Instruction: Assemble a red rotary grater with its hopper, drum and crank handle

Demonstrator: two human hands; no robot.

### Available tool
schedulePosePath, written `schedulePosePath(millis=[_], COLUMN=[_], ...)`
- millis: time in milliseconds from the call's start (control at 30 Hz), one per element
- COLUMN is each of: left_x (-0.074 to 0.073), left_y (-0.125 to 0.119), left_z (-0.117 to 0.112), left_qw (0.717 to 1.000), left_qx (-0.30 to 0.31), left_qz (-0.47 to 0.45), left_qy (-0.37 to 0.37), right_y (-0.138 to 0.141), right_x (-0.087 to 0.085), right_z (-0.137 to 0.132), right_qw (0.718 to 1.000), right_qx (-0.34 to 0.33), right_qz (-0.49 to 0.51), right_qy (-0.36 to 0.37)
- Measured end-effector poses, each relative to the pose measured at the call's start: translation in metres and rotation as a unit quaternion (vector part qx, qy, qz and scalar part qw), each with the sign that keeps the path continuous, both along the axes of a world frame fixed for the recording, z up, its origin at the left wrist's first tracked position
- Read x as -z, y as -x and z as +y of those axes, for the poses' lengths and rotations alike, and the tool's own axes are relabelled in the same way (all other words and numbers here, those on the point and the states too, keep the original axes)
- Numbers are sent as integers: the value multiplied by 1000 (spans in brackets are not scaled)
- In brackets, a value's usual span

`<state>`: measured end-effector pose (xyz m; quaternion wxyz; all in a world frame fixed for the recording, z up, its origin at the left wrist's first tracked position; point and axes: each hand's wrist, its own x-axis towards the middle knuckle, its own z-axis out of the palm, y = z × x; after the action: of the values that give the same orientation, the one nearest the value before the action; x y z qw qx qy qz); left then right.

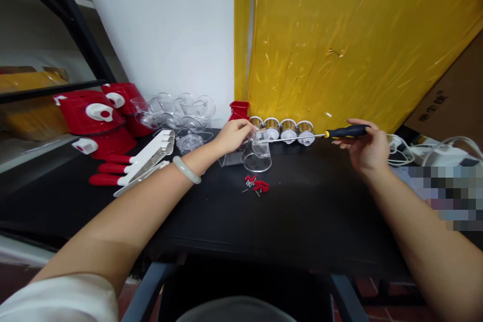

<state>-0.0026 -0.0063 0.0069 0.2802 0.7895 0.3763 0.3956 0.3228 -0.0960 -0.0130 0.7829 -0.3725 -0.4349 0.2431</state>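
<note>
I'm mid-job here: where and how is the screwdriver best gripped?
Best by its thick, dark handle, probably coming from the right, where the right hand holds it. The screwdriver lies nearly level, its thin metal shaft pointing left to the clear plastic part at the left hand, so gripping on that side would likely be crowded.

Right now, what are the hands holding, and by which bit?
The right hand holds a screwdriver by its dark handle. The left hand holds a clear plastic piece near its top.
</note>
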Motion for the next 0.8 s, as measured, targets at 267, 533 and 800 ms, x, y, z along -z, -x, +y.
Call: schedulePosePath(millis=[267,533,800], left_x=[1,1,2], left_y=[1,0,0], left_z=[0,1,2], left_qw=[1000,1000,1000], left_qx=[3,2,7], left_qz=[-6,-7,-10], left_qy=[1,2,2], right_y=[-2,-2,1], right_x=[0,3,1], right_z=[2,6,3], right_qw=[1000,998,998], right_qx=[22,52,14], right_qz=[4,-37,29], right_qy=[18,12,48])
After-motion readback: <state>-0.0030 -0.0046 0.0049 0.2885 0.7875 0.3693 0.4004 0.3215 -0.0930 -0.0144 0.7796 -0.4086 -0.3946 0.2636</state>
